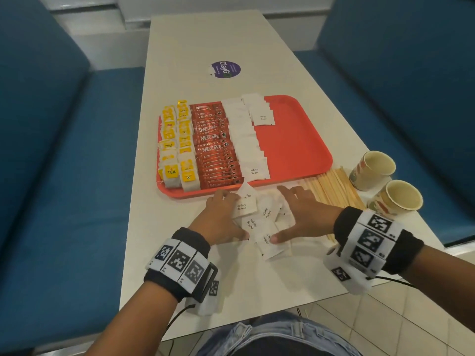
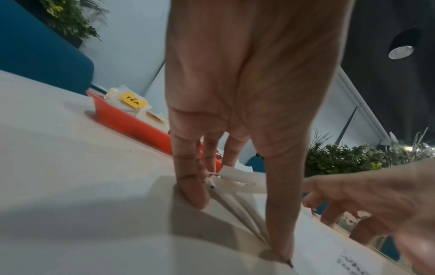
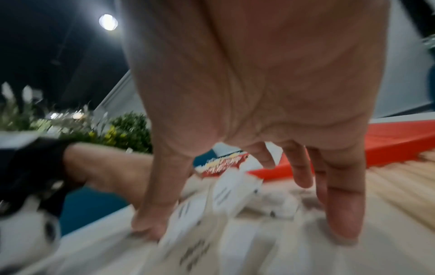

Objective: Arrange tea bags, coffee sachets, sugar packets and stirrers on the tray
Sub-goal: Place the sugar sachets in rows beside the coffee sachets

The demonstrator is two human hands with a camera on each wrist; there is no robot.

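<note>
Sugar packets lay heaped on the table just beside the tray's near edge; the left hand and right hand flanked the heap, fingers straight, pressing its sides; stirrers lay by the right hand.

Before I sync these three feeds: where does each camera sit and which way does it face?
Head: worn on the head, looks forward and down at the tray, both hands and wristbands.
Left wrist: along the left hand onto the sugar packets; the right hand shows.
Right wrist: blurred, along the right hand; the left forearm shows.
All share the tray and packets.
</note>
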